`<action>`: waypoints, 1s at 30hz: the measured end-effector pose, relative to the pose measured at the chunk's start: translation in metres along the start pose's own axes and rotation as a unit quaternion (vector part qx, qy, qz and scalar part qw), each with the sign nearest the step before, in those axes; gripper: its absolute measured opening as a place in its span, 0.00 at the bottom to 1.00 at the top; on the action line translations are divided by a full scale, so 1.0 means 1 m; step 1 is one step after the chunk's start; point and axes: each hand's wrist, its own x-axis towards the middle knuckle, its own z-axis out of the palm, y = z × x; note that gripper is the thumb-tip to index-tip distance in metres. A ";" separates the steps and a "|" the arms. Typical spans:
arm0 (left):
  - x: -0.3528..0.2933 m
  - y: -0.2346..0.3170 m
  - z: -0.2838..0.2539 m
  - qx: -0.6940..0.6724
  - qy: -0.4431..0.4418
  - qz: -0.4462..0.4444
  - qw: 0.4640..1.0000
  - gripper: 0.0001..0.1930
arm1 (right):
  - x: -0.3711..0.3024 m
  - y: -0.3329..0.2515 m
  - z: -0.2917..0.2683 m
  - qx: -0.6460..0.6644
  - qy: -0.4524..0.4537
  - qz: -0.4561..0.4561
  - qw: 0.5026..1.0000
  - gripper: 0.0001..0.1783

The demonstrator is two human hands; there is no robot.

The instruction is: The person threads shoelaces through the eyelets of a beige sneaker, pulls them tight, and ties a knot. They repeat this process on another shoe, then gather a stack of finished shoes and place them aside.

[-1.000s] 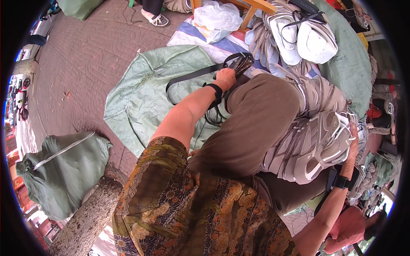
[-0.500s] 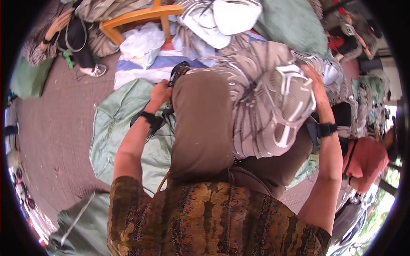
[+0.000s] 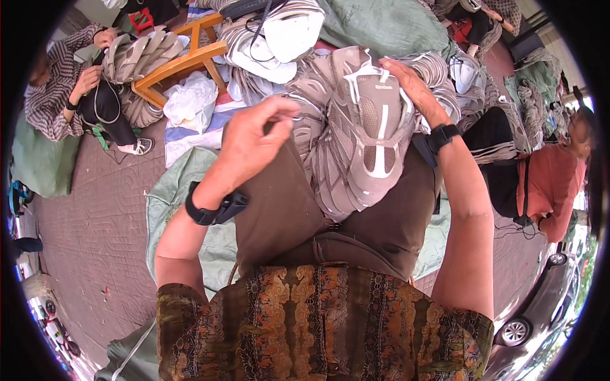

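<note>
A stack of beige-grey shoe uppers with white trim lies across my lap, between my thighs, the top one turned outer face up. My right hand curls round the far right edge of the stack, with its fingers on the top upper. Raised above my left knee, my left hand is to the left of the stack and apart from it. Its fingers are bent in toward the thumb in a pinch. Anything between those fingertips is too small to make out. Black bands with small devices sit on both wrists.
White shoe pieces are piled ahead, beside a wooden stool and a white plastic bag. Green sacking lies beyond. One person sits at the left with similar uppers, another at the right. A car stands farther right.
My left hand has come up from beside my left knee, away from a dark item there, toward the stack. My right hand and the uppers have shifted left and now lie between my legs.
</note>
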 end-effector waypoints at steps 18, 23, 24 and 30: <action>0.114 -0.022 0.095 0.154 -0.072 0.010 0.985 0.28 | -0.053 -0.015 0.021 -0.176 0.081 -0.122 0.973 0.40; 0.106 -0.017 0.095 0.176 -0.045 0.029 0.983 0.27 | -0.054 -0.025 0.025 -0.232 0.071 -0.101 0.965 0.51; 0.104 -0.016 0.094 0.181 -0.041 0.035 0.982 0.26 | -0.056 -0.028 0.028 -0.255 0.080 -0.086 0.960 0.51; 0.102 -0.022 0.077 0.042 -0.041 0.039 0.997 0.20 | -0.067 -0.040 0.038 -0.267 0.117 -0.059 0.955 0.51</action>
